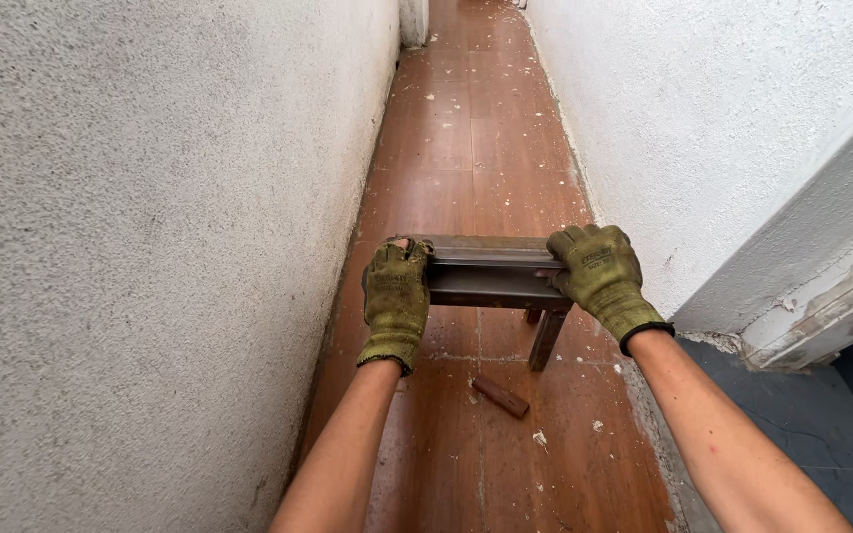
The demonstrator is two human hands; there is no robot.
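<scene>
A view looking down from the head of a person standing in a narrow corridor between two rough white plastered walls. Both forearms reach forward, and both hands wear olive-green knitted work gloves. The left hand (396,299) is closed over the left end of a dark metal stool (491,271), and the right hand (599,274) is closed over its right end, fingers wrapped over the top edge. The stool's flat top lies crosswise to the corridor, its long axis running left to right, nearly spanning the gap between the hands. A metal leg (547,339) shows below the right side, pointing down to the reddish-brown wood-pattern floor (466,128). Whether the stool rests on the floor or is lifted just clear of it cannot be told. The grip on both ends looks complete. The floor is speckled with white plaster flecks, and a small reddish-brown block (501,396) lies on it just below the stool, near the person.
</scene>
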